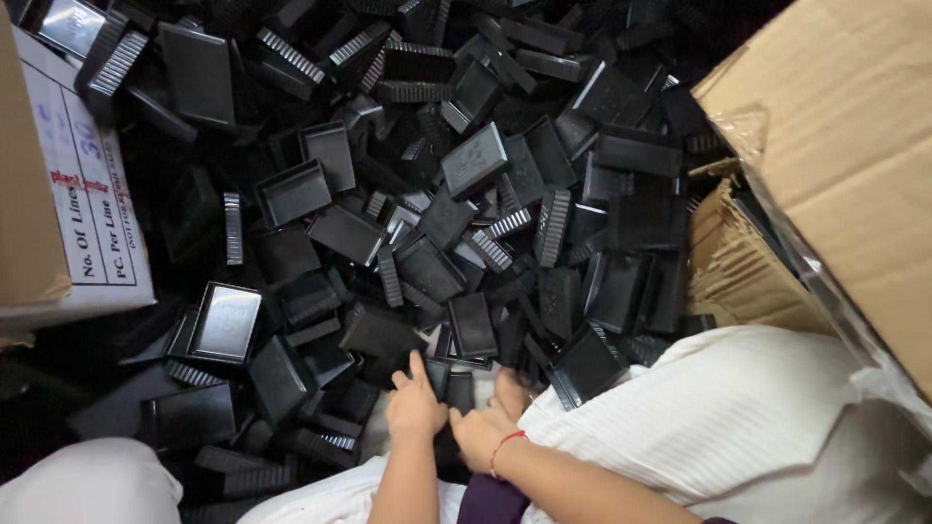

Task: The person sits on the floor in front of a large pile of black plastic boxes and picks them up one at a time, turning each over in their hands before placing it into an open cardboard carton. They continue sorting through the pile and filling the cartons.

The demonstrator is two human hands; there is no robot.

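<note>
A big heap of black plastic rectangular trays [427, 194] with ribbed sides fills the floor in front of me. My left hand [415, 403] rests on the near edge of the heap, fingers curled over a black tray [439, 373]. My right hand [488, 427], with a red thread at the wrist, sits right beside it, touching the same cluster of black pieces. How firmly either hand grips is unclear. My legs in white cloth [738, 427] frame the hands.
A cardboard box [845, 146] stands at the right, with folded brown cardboard [738, 262] beside it. Another carton with a white label [68, 184] is at the left. A shiny black tray [223, 322] lies at the lower left.
</note>
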